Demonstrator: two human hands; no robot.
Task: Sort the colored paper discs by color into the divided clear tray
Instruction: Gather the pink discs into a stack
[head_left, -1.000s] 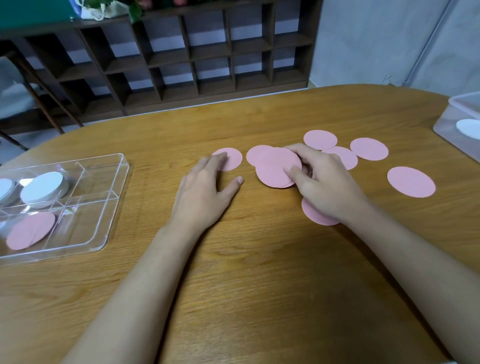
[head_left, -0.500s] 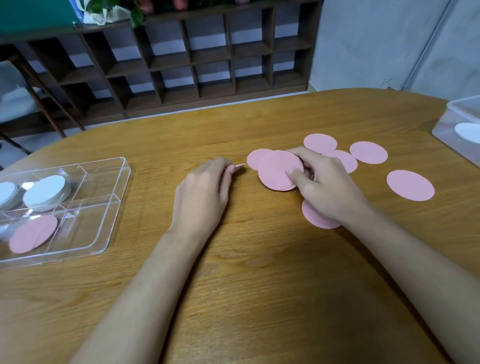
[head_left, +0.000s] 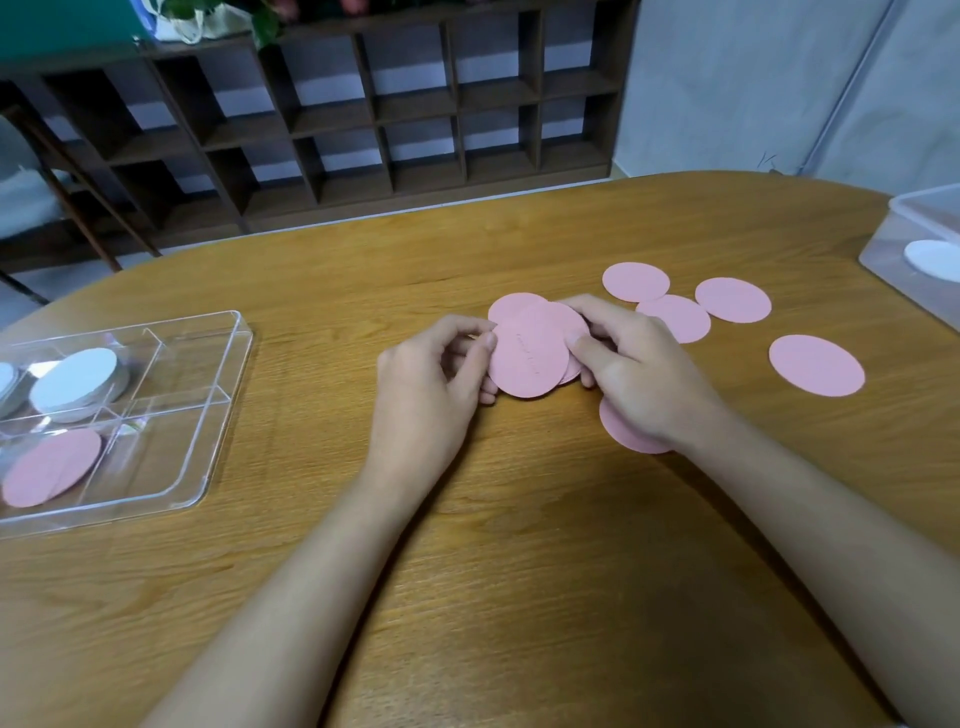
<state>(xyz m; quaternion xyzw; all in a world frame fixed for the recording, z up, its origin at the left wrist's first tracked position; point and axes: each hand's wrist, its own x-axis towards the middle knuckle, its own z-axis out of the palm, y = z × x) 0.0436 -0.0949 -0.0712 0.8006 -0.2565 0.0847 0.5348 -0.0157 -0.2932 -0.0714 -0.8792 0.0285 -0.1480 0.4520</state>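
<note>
Both hands meet over a small stack of pink discs (head_left: 530, 358) near the middle of the wooden table (head_left: 519, 545). The left hand (head_left: 436, 379) pinches the stack's left edge between curled fingers and thumb, and the right hand (head_left: 639, 374) grips its right edge, thumb on top. A faint line of marks runs across the top disc, too small to read. Another pink disc (head_left: 511, 306) lies partly under the stack. More loose pink discs (head_left: 732, 300) lie to the right, and one pink disc (head_left: 623, 434) is partly under the right wrist. The divided clear tray (head_left: 228, 395) sits well to the left. It holds a white disc stack (head_left: 72, 387) in a far compartment and pink discs (head_left: 52, 474) in a near one.
</note>
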